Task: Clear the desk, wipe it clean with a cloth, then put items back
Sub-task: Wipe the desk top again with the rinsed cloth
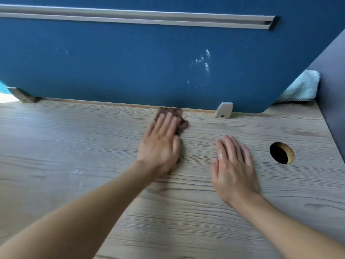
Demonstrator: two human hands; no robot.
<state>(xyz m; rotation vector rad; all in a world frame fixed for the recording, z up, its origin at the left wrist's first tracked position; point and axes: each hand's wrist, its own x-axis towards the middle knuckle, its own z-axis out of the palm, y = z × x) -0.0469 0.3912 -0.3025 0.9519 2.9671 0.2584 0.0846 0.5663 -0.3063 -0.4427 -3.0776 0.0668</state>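
My left hand [160, 144] lies flat with straight fingers on a dark brown cloth [180, 119], pressing it onto the wood-grain desk [74, 146] close to the desk's back edge. Most of the cloth is hidden under the hand; only its far end shows. My right hand [233, 165] rests flat on the bare desk to the right, fingers straight and together, holding nothing. The picture is slightly blurred around the left hand.
A blue divider panel [130, 58] with a grey rail [149, 17] stands along the desk's back edge on grey brackets [224, 110]. A round cable hole [281, 153] lies right of my right hand. A pale fluffy cloth [302, 86] sits in the far right corner.
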